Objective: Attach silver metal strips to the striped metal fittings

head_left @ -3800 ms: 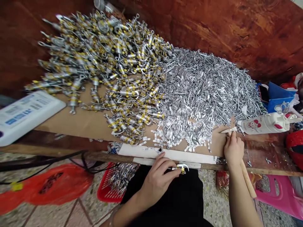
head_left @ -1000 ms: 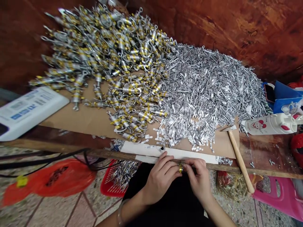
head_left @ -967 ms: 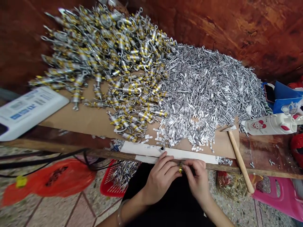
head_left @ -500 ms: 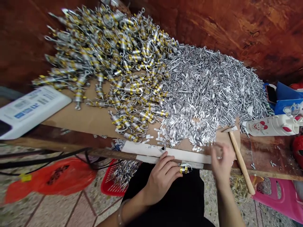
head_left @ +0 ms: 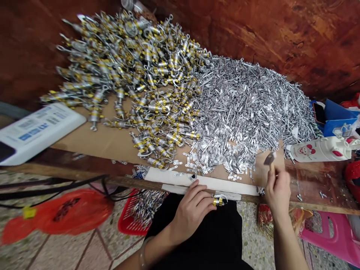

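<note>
My left hand [head_left: 194, 208] rests at the bench's front edge with its fingers closed on a small silver-and-yellow metal fitting [head_left: 218, 200]; a curved metal piece sticks out from the fitting's right end. My right hand [head_left: 278, 191] grips a hammer [head_left: 270, 159] near its head, above the front edge of the bench. Most of the hammer's handle is hidden by the hand. Ahead of both hands spreads a heap of small flat metal links and pins [head_left: 239, 112]. To its left is a pile of similar silver-and-yellow fittings [head_left: 120, 60].
A white padded strip [head_left: 219, 183] runs along the bench edge. A white bottle [head_left: 317, 150] lies on the right, near a blue box [head_left: 337, 118]. At left lies a white container [head_left: 39, 129]. Below are a red basket [head_left: 126, 221] and a pink stool [head_left: 326, 232].
My right hand has taken hold of the hammer, which lay on the bench edge, and raised it with its head turned. My left hand stays in place on the fitting.
</note>
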A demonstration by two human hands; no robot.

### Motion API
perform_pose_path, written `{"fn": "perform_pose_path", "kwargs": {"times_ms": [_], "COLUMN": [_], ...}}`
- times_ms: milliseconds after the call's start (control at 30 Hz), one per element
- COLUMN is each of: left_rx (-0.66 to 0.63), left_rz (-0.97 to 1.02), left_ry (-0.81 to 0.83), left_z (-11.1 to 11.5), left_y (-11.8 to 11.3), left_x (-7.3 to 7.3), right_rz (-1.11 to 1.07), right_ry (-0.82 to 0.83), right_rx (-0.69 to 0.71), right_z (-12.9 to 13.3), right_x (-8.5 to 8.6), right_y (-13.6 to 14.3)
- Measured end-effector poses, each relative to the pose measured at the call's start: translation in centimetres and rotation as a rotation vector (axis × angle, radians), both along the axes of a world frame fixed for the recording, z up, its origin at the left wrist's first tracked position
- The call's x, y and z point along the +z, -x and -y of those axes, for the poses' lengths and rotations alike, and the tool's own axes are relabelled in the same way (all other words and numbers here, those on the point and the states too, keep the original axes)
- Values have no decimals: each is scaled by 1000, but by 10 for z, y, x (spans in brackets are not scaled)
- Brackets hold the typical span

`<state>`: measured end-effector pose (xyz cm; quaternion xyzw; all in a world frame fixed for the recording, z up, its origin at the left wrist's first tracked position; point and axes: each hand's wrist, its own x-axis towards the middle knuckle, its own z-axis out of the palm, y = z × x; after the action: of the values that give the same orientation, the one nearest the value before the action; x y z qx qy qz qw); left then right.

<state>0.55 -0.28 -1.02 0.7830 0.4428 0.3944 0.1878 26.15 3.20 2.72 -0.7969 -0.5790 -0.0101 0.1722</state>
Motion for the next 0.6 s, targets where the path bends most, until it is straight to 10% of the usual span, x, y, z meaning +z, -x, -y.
{"fn": "perform_pose_path", "kwargs": {"times_ms": [200,600], "left_rx": [-13,-21], "left_rz": [-17,-10], "left_ry": [-6,-9], "left_z": [0,0], "left_y": [1,2], "left_x": [0,0], "right_rz": [-302,-130], "right_ry": [183,207], "right_rx": [665,501], "right_z": [64,59], "right_x": [22,-2], "right_y": [65,52]}}
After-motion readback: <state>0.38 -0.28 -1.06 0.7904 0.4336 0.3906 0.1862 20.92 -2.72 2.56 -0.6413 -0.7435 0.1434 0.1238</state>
